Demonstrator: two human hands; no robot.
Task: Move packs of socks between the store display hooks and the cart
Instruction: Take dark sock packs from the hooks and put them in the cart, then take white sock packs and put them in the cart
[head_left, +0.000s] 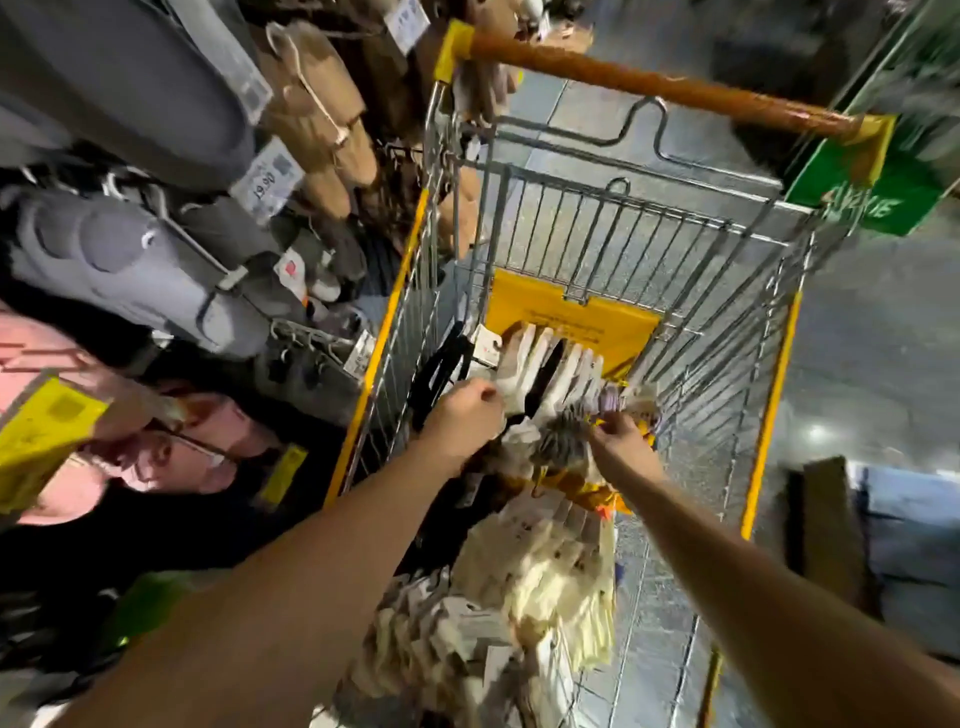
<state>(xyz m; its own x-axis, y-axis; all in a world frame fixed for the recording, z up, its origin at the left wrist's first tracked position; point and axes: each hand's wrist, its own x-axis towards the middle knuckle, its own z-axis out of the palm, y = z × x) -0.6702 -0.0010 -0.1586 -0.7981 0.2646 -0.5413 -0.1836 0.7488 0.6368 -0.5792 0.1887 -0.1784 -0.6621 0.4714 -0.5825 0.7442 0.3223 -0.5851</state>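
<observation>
Inside the cart (769, 364), the left hand (462, 415) grips the near end of a fanned bunch of white sock packs (545, 364) running lengthwise away from it, while the right hand (621, 441) pinches a grey fuzzy pack (563, 441) just beside.

You stand in a shop aisle: a wire shopping cart (649, 291) with yellow trim, hooks full of hanging socks (311, 119) and price tags (267, 182) beside it
</observation>
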